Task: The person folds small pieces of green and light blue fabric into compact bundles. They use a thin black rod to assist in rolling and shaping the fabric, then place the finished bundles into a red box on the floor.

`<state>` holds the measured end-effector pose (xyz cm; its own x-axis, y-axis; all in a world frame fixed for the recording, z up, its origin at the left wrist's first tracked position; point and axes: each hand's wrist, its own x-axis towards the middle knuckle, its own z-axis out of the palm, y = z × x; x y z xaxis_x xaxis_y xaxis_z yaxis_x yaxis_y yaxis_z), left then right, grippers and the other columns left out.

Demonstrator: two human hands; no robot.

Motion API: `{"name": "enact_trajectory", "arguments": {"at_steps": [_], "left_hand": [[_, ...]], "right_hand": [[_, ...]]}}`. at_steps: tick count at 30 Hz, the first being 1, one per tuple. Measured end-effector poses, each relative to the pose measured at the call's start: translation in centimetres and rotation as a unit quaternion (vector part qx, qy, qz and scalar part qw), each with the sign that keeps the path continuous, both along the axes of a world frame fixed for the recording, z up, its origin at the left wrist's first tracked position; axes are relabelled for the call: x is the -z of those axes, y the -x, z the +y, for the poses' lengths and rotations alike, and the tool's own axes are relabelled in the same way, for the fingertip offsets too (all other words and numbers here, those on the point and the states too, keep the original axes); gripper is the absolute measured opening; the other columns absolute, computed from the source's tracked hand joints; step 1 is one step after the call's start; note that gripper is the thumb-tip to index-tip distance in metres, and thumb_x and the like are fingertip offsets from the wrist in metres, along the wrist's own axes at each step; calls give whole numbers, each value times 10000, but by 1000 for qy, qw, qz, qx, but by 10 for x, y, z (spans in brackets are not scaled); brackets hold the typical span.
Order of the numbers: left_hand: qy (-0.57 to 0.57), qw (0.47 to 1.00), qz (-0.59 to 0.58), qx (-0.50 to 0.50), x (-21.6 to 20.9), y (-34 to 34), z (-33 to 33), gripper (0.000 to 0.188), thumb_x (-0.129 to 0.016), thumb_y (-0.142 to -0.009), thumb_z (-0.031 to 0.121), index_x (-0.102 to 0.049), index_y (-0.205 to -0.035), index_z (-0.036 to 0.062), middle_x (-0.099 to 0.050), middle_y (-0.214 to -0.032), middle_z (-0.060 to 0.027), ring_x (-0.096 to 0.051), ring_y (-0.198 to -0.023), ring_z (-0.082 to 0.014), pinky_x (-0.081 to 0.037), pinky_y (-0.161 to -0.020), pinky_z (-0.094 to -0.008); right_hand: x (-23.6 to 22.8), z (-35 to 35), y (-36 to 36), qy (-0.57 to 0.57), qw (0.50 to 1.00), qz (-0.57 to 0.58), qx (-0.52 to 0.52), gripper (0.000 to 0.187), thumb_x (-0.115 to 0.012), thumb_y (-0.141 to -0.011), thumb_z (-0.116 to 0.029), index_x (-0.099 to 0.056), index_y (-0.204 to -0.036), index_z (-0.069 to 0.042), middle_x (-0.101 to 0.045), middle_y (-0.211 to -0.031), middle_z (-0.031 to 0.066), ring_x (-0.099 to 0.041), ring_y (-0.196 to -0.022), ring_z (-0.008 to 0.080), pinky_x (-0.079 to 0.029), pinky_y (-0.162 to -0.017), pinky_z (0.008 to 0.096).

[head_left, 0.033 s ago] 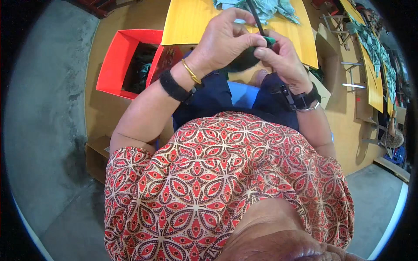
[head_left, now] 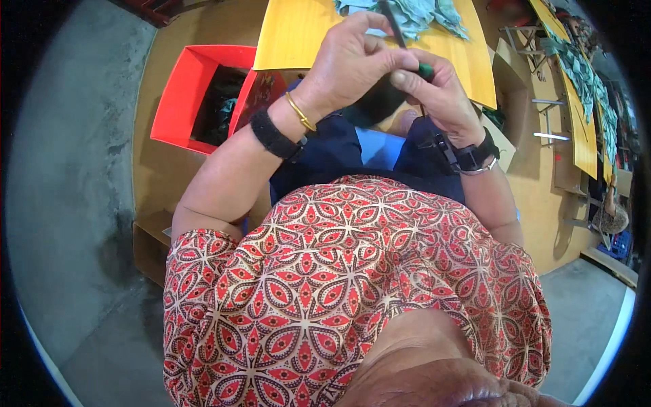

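My left hand (head_left: 356, 64), with a gold bracelet and black strap at its wrist, pinches thumb against forefinger at a small green cloth piece (head_left: 426, 70). My right hand (head_left: 444, 91) grips the same piece from the other side, thumb on top. A thin dark rod (head_left: 394, 24) slants up between the hands; its lower part is hidden by the fingers. Below them hangs something dark (head_left: 376, 105), perhaps cloth, above my lap. Both hands are closed and almost touch at the fingertips.
A yellow table (head_left: 291, 34) stands ahead with crumpled pale green cloths (head_left: 420, 17) on it. At left is an open red box (head_left: 178, 102) with dark contents. Cardboard boxes (head_left: 508, 85) are at right. Beyond, another yellow table (head_left: 576, 122) bears more cloth, and another person (head_left: 610, 218) is near it.
The green cloth piece has turned and looks more rolled between my fingers. The rod has shifted slightly left and lower. My hands have barely moved.
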<state>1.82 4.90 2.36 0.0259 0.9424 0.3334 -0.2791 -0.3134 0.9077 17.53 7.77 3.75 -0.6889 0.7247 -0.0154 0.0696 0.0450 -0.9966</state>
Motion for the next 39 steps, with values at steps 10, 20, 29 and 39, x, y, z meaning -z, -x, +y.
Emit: {"name": "enact_trajectory", "arguments": {"at_steps": [10,20,29,39], "left_hand": [[-126,967,180,-127,12,-9,-23,68,-604,-721,36,-608,-777,-2,-584,-667,-42,-528,-606,-73,-425,-539,-211],[-181,952,171,-177,11,-20,-15,108,-644,-647,16,-600,-745,11,-577,-665,-93,-572,-600,-154,-444,-535,-237],[-116,958,216,-152,7,-7,-26,178,-639,-678,53,-568,-833,1,-582,-755,-85,-564,-681,-138,-447,-600,-247],[62,849,503,154,45,-24,-30,338,-602,-702,275,-559,-821,-39,-571,-720,-199,-570,-736,-296,-440,-671,-366]], "right_hand": [[4,-2,-11,114,971,210,18,184,-579,-746,-35,-563,-929,-37,-578,-804,33,-570,-701,103,-506,-607,228],[2,5,-20,17,980,199,-9,174,-575,-742,-9,-563,-914,-27,-571,-814,33,-546,-664,83,-479,-574,197],[-11,-3,-16,-40,997,33,64,168,-619,-727,-92,-573,-886,-60,-545,-709,-27,-489,-598,28,-389,-501,150],[-90,51,38,-107,987,-119,25,196,-566,-776,-190,-545,-943,-88,-434,-586,-95,-316,-442,-16,-215,-385,138]]}}
